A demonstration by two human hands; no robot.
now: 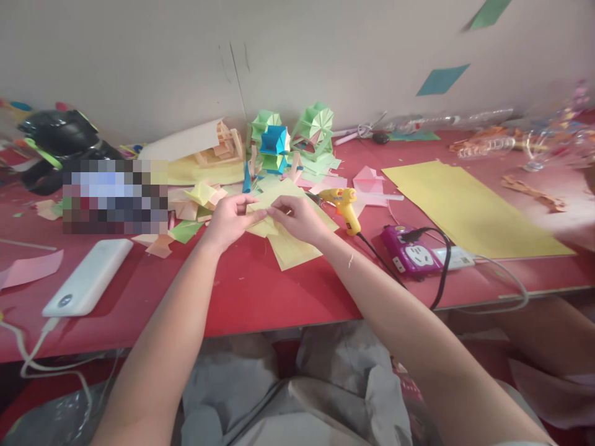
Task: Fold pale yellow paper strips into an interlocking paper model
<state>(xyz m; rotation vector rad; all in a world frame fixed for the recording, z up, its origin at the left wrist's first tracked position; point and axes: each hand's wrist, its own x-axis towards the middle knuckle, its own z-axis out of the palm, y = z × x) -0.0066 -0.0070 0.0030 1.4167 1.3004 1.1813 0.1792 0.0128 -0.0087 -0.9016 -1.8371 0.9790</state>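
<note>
Both of my hands meet over the middle of the red table, pinching a small piece of yellow paper (258,227). My left hand (231,218) has its thumb and fingers closed on the left part of it. From the right, my right hand (300,217) grips it with fingertips close to the left thumb. Beneath them lie more pale yellow sheets (295,251). A yellow glue gun (343,207) rests just right of my right hand. Behind stand folded green paper shapes (316,124) and a blue folded one (274,141).
A purple power socket (411,253) with cables sits at the right, before a large yellow sheet (474,207). On the left lie a white power bank (88,279) and paper scraps (158,243). A black headgear-like object (62,136) is at the back left. Someone's leg shows at lower right.
</note>
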